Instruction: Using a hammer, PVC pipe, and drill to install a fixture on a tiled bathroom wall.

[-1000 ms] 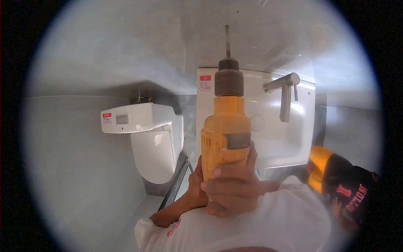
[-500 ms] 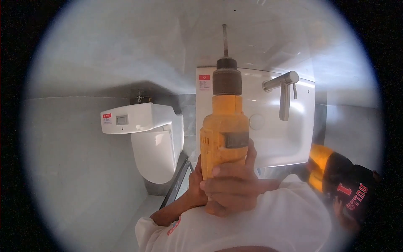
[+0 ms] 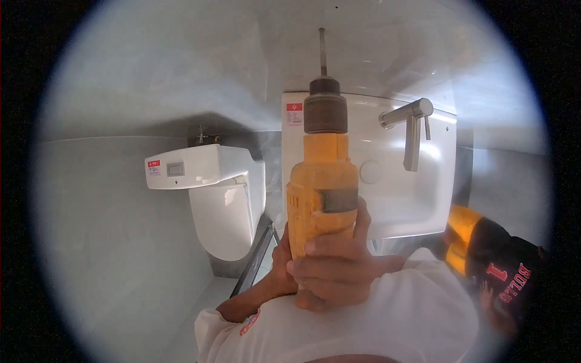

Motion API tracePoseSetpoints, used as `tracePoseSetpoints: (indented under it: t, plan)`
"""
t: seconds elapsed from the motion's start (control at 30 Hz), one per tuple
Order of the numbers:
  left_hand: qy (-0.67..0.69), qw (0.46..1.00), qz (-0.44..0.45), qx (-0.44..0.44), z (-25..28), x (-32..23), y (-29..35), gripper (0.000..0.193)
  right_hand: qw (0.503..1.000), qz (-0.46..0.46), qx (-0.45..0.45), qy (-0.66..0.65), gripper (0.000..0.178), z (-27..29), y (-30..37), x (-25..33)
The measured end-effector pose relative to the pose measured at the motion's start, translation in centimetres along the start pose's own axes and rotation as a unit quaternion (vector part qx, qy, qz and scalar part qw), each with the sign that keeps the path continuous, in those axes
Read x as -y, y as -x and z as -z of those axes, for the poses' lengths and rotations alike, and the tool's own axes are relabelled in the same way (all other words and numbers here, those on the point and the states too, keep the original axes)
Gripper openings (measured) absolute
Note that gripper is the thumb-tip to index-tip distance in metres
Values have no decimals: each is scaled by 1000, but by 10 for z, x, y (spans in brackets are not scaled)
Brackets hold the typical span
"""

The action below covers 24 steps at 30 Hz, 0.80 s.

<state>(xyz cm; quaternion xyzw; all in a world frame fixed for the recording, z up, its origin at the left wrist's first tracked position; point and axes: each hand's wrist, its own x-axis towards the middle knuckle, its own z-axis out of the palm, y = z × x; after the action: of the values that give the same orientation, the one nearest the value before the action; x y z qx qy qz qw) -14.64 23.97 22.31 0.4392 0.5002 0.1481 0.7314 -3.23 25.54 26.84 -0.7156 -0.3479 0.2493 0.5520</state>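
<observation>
A yellow power drill (image 3: 324,181) with a black chuck (image 3: 325,114) points away from me, above the washbasin. Its long thin bit (image 3: 323,54) reaches toward the tiled wall; whether the tip touches the wall I cannot tell. My right hand (image 3: 336,266) wraps round the rear of the drill, its fingers closed over the top. From the left, my left hand (image 3: 280,264) grips the drill's side and underside, with most of its fingers hidden behind the yellow body.
Beneath the drill lies a white washbasin (image 3: 411,209) with a steel tap (image 3: 411,130). A white toilet (image 3: 223,218) stands left, near a dark-framed edge (image 3: 254,260). At right is another person (image 3: 502,266) in dark and yellow clothing. The wall (image 3: 181,66) spans the far side.
The drill's bit and chuck sit slightly higher in the view, and the basin and toilet have shifted up a little too. Both hands keep the same grip.
</observation>
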Motion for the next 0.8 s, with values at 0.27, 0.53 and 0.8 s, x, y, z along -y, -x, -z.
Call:
tracePoseSetpoints:
  t: [0.27, 0.53, 0.8]
  plan:
    - [210, 931, -287, 80, 2, 49, -15, 67, 866, 470, 169, -34, 10, 25, -9, -24]
    - [-84, 996, 18, -26, 5, 4, 8, 61, 859, 471, 198, -33, 12, 27, -16, -22]
    - [0, 999, 36, -38, -4, -17, -3, 51, 965, -70, -118, 222, 62, -38, 20, -10]
